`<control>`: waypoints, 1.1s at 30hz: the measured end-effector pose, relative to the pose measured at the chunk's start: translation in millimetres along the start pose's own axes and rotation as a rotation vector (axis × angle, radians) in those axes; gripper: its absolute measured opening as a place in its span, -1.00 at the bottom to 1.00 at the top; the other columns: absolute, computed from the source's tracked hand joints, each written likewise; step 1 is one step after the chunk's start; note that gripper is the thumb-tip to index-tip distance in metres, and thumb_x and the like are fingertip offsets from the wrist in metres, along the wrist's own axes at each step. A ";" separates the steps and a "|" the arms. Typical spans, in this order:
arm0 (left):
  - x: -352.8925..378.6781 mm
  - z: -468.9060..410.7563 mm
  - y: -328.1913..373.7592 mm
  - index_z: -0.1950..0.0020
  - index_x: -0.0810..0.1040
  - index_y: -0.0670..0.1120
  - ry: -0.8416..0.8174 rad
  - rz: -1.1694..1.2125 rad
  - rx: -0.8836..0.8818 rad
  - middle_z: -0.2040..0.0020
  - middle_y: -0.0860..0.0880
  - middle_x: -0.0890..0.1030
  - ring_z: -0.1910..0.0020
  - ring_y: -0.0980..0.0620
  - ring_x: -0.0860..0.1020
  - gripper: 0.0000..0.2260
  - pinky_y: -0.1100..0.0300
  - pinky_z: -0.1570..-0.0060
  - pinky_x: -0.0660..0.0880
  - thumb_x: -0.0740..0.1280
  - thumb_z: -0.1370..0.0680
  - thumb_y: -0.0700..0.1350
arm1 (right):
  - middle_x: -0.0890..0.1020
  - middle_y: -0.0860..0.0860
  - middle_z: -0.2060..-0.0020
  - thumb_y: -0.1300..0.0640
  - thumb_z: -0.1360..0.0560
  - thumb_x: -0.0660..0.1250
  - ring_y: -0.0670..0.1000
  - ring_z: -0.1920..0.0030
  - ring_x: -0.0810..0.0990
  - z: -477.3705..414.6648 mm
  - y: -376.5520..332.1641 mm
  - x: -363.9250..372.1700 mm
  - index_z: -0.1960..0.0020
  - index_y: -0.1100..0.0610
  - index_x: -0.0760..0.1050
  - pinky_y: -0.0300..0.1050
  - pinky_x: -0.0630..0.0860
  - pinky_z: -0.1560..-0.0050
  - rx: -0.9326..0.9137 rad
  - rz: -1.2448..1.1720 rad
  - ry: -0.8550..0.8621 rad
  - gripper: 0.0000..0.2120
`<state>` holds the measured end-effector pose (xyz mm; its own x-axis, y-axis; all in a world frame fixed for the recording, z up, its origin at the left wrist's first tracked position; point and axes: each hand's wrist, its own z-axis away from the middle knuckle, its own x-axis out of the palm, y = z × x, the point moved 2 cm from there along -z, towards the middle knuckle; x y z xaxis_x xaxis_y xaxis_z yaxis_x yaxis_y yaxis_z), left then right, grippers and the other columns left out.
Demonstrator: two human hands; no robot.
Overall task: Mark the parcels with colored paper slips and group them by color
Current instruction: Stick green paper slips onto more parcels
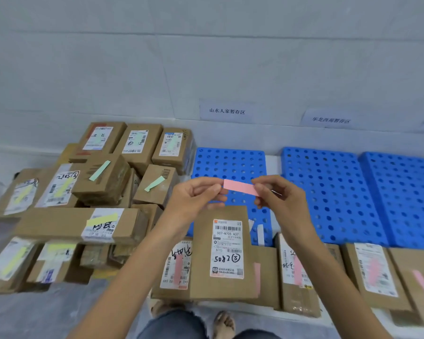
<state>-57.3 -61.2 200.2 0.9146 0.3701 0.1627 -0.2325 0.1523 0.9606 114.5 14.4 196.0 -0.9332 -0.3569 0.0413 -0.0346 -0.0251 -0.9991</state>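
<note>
Head view shows you holding the pink slip stretched between both hands, in front of the blue pallet and just above the unmarked parcel that lies on the row of boxes before you. Your left hand pinches the slip's left end between thumb and curled fingers, and your right hand pinches the right end the same way. The slip is thin paper, so it should be nearly weightless, floppy and easy to crease or tear. Hold it by the ends as you do now, with only light tension. Whether it has a sticky back I cannot tell. The parcel below is a flat cardboard box, stiff and probably light, with a white shipping label on its top face. That smooth label looks like the best place to press the slip down, as on the pink-marked parcels to your right. If you need to shift the box, take it by its long edges rather than the label face. Parcels with green slips and yellow slips sit stacked to your left, apart from the pink group.
</note>
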 end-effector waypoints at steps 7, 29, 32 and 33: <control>9.3 51.3 16.3 0.00 0.59 -0.24 -0.079 0.056 0.023 0.26 -0.08 0.69 0.33 0.08 0.63 -0.89 0.26 0.31 0.59 0.34 -0.49 -0.30 | 0.58 -0.02 0.41 0.33 -0.49 0.34 -0.04 0.40 0.53 44.3 -33.2 3.9 0.08 0.25 0.60 -0.26 0.52 0.28 -0.086 0.057 -0.009 -0.94; -0.5 97.5 4.5 0.25 0.54 -0.20 0.067 -0.086 0.061 0.46 0.01 0.55 0.49 0.17 0.48 -0.88 0.31 0.47 0.49 0.36 -0.49 -0.32 | 0.53 -0.02 0.01 0.21 -0.49 0.40 -0.08 -0.04 0.47 103.9 -30.3 23.4 -0.01 0.05 0.58 -0.22 0.39 -0.07 -0.594 0.776 0.228 -0.87; 2.9 104.0 5.6 0.25 0.55 -0.21 0.094 -0.104 0.139 0.44 -0.03 0.56 0.49 0.15 0.48 -0.88 0.29 0.47 0.49 0.36 -0.49 -0.35 | 0.53 0.07 0.03 0.12 -0.49 0.36 0.06 -0.04 0.45 111.0 -34.5 36.4 0.04 0.11 0.61 -0.04 0.32 -0.10 -0.811 0.948 0.283 -0.90; 3.8 106.4 6.7 0.24 0.56 -0.22 0.094 -0.107 0.171 0.42 -0.06 0.57 0.49 0.14 0.48 -0.88 0.28 0.46 0.50 0.36 -0.49 -0.36 | 0.55 0.03 0.09 0.10 -0.49 0.36 0.05 0.03 0.49 112.5 -35.6 41.2 0.08 0.11 0.62 -0.04 0.34 -0.07 -0.832 0.944 0.259 -0.90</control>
<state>-20.3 -156.2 231.2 0.8945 0.4449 0.0443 -0.0696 0.0408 0.9967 117.5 -104.4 234.6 -0.7571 0.2762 -0.5920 0.5501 0.7583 -0.3498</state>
